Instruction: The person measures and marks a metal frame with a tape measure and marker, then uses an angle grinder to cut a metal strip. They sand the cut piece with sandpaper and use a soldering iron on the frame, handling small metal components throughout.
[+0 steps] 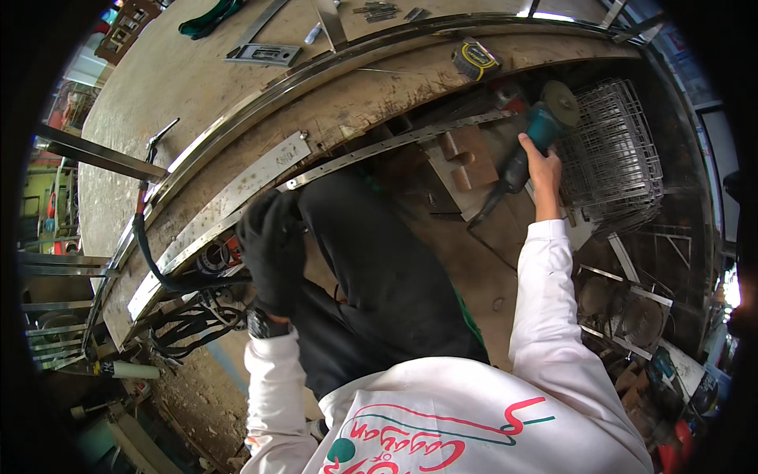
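My right hand [543, 175], bare, is closed round the body of a teal and black angle grinder [540, 126]. Its round disc [561, 103] points away from me, and its cord end trails down toward the lower left. My left hand [272, 249], in a dark glove, is beside my bent knee, close to the table's front edge. The dark glove blends with my dark trousers, so how its fingers lie is unclear. A long perforated metal strip [395, 145] runs along the table edge, past the knee and the gloved hand.
Shiny metal tubing [272, 93] forms a frame across the wooden table [134, 103]. A yellow and black tape measure [476, 59] sits near its edge. Wire racks [620, 146] stand beyond the grinder at right. Black hoses [185, 282] hang at left, and metal bars [55, 150] stick out there.
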A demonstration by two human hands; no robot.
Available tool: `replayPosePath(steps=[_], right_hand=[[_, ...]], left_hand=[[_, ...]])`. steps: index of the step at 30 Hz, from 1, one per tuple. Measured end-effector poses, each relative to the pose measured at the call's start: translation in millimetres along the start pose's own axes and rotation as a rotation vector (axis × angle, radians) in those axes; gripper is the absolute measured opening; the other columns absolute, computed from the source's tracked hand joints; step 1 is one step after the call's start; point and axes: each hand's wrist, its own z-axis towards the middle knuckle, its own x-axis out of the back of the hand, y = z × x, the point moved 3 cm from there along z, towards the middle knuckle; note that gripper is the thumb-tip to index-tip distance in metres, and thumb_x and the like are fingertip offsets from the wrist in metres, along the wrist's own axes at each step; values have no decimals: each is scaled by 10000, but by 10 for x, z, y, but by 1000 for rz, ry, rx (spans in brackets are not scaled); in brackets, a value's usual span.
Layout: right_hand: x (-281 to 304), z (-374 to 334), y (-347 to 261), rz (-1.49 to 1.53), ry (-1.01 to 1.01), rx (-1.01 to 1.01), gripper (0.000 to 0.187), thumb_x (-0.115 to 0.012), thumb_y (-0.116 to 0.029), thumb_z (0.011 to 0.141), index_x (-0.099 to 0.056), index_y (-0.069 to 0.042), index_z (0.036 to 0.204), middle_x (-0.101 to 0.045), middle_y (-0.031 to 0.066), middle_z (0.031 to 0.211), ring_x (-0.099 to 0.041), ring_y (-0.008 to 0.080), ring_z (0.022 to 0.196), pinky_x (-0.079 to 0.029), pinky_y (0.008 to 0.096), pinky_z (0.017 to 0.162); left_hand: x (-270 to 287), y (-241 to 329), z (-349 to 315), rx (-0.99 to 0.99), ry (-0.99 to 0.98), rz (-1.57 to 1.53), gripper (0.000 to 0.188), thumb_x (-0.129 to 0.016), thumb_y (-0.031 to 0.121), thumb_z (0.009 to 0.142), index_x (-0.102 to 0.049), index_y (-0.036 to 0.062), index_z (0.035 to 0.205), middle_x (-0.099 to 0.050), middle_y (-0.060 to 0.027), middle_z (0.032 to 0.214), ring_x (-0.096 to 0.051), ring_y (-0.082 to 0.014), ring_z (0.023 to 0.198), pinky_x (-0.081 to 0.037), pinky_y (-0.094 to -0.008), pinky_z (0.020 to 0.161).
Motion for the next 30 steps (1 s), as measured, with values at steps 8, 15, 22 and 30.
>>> replayPosePath(steps=[8, 15, 22, 30], right_hand=[[-102, -850, -729, 36, 57, 579, 329, -747, -193, 936, -704, -10, 1206, -667, 147, 1227, -666, 343, 1045, -540, 461, 925], [-777, -1332, -1333, -429, -99, 1292, 559, -757, -150, 858, -653, -194, 1405, -632, 51, 1349, -550, 291, 1297, -399, 485, 1104], [-973, -1230, -1675, -310, -340, 1368, 170, -714, -85, 935, -744, -75, 1102, -697, 122, 993, -658, 348, 969, -512, 417, 901], [-1551, -1797, -2588, -27, -561, 1476, 236, -785, -81, 811, -767, -52, 1045, -724, 135, 1025, -673, 362, 995, -533, 451, 892]], left_hand=[[-135, -742, 78, -139, -34, 178, 254, -778, 154, 885, -814, 223, 1126, -733, -44, 1088, -677, -304, 1022, -548, -430, 889], [127, -1056, 58, -175, 112, 147, 163, -863, 214, 869, -812, 146, 1007, -728, -78, 975, -684, -300, 953, -547, -422, 839], [580, -1409, -57, -25, 116, 171, 212, -796, 120, 862, -796, 133, 1074, -726, -108, 1127, -684, -328, 1040, -553, -446, 903], [856, -1640, -407, 232, 161, 82, 481, -778, 89, 886, -674, 67, 1355, -657, -212, 1342, -652, -391, 1233, -521, -441, 1061]])
